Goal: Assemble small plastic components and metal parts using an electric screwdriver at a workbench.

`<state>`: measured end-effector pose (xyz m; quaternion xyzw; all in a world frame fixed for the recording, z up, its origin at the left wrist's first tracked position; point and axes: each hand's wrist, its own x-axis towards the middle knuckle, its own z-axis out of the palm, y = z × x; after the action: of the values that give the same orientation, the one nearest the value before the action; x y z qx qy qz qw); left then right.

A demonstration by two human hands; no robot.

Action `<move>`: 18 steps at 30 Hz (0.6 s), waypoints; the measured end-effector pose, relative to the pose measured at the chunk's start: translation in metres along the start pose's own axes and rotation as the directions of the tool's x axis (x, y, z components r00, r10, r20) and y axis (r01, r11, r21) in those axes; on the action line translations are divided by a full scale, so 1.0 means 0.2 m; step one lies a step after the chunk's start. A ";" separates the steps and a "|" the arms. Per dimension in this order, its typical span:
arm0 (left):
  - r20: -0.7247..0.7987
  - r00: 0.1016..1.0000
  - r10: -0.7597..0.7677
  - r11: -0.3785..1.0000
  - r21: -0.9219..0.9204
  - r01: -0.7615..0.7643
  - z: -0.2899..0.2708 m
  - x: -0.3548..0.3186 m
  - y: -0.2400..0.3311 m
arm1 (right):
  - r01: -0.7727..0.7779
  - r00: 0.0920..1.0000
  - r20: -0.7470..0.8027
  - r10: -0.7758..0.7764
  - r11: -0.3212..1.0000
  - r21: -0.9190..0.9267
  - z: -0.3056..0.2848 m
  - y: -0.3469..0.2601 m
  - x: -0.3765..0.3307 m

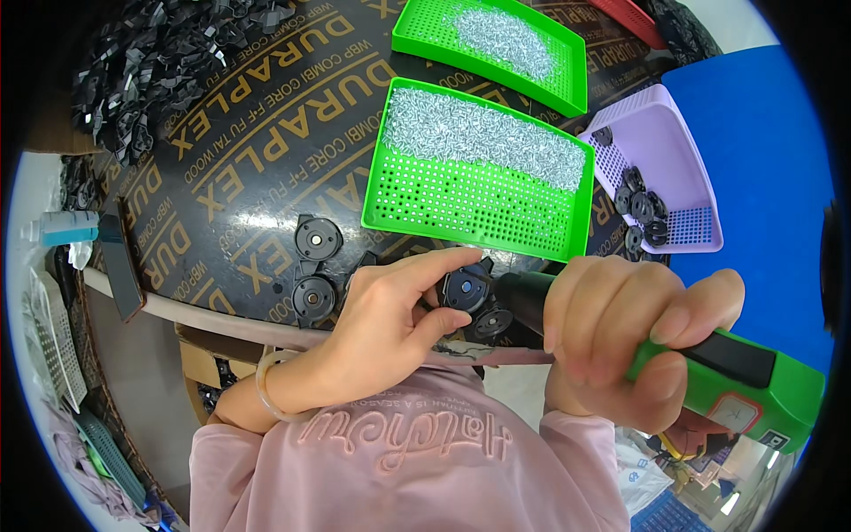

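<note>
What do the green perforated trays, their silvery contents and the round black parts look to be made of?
Green trays: likely moulded plastic, glossy, evenly perforated. Silvery heap: probably small metal fasteners, by the bright glinting; too small to be sure. Round black part held by the left hand: seemingly matte moulded plastic with a shiny, perhaps metal, centre.

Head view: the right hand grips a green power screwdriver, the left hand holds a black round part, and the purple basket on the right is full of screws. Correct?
Not quite. In the head view the purple basket holds black round parts; the screws lie in the green trays. The rest stands.

Glossy dark plywood tabletop (257, 151), perforated green plastic tray (461, 204) of shiny metal screws (479, 133), matt black plastic disc (464, 288)
</note>
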<state>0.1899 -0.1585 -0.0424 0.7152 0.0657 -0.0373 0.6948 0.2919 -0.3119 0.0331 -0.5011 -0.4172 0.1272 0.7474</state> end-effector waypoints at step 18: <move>-0.089 0.996 0.024 0.999 -0.035 -0.027 -0.03 -0.01 -0.01 | 0.117 0.905 -0.385 -0.183 0.975 -0.187 -0.17 0.31 0.02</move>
<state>0.1864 -0.1529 -0.0446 0.7043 0.0878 0.0044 0.7045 0.3331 -0.3033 -0.0227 -0.5410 -0.3021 -0.0697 0.7818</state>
